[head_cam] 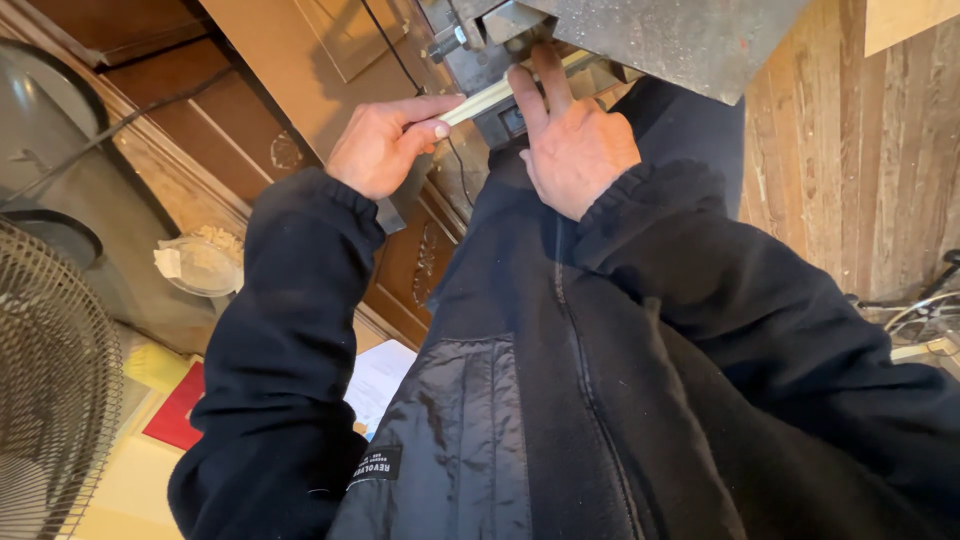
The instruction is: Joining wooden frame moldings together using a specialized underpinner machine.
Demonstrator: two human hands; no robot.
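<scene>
Pale wooden strip (490,97), 1 piece, long axis running from left hand (385,145), pinched closed on its near end, toward grey metal machine (640,35), where right hand (570,140) presses 2 extended fingers on it.

Strip's (487,97) far end behind machine (660,35)

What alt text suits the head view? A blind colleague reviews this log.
Two hands feed a pale strip into a grey metal machine: the left hand pinches its near end, the right hand presses it by the machine. A fan grille stands lower left.
</scene>
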